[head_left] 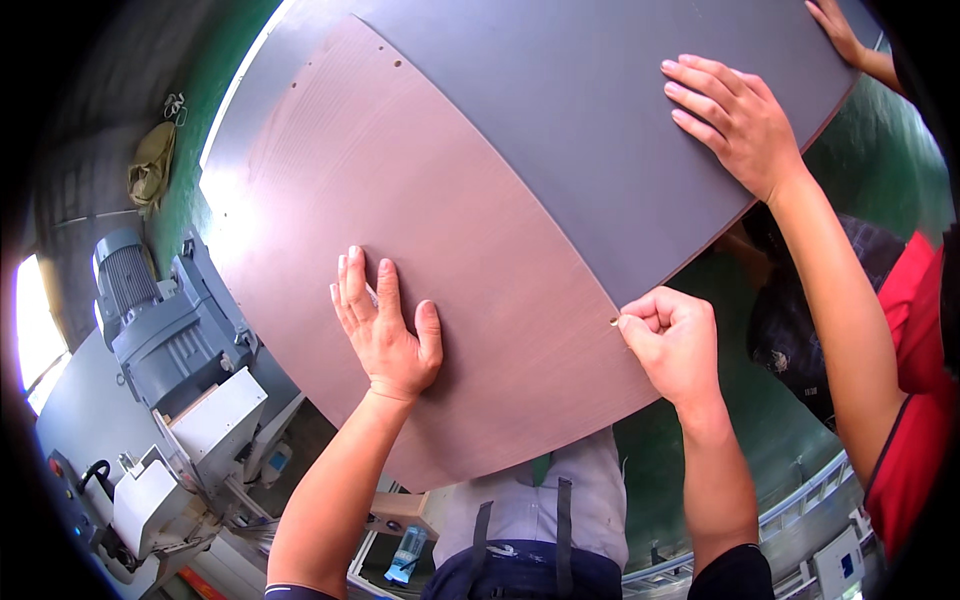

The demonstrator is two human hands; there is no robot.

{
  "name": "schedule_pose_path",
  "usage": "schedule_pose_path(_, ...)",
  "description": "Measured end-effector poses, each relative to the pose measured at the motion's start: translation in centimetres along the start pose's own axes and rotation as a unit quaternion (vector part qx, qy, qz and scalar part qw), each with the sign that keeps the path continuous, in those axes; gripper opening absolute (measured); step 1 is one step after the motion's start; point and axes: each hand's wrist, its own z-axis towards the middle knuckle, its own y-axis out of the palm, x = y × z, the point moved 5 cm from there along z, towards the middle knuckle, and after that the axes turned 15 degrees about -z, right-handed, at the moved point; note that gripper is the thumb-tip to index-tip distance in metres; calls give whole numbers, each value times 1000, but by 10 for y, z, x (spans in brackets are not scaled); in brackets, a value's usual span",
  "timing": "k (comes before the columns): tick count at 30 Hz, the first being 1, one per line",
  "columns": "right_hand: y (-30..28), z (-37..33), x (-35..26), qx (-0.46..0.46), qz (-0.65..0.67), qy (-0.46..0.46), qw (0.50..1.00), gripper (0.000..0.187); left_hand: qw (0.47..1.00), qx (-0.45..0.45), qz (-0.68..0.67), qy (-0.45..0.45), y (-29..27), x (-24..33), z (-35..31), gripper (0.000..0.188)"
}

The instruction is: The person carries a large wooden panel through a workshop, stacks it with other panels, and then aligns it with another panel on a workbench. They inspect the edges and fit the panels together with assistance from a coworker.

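Observation:
My left hand [385, 328] lies flat, fingers spread, on a brown board panel [400, 220] with small drilled holes near its far edge. At the panel's right edge my right hand [675, 335] is closed, pinching a small peg-like piece [614, 321] against the edge. A grey panel [580, 110] lies beside and partly beneath the brown one. A second person's hand [735, 120] presses flat on the grey panel, and their other hand [838, 30] rests at its far corner.
A grey electric motor and machine housing [160, 320] stand at lower left, with white boxes [215, 415] below. The floor [780, 420] is green. A person in red [915, 400] stands at right. A rag [152, 165] hangs at upper left.

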Motion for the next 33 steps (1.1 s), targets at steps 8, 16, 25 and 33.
schedule_pose_path(8,17,48,-38,-46,-4,1,999,9,1000,-3,-14,-5,1,2,-1,58)
schedule_pose_path(16,38,100,-100,-68,29,8,997,10,999,0,-44,-12,1,1,-3,61)
schedule_pose_path(25,35,88,-89,-90,85,75,989,10,997,-2,-74,9,-4,-1,1,58)
schedule_pose_path(33,23,29,-33,-89,90,129,983,10,997,-15,-72,24,-3,-1,4,55)
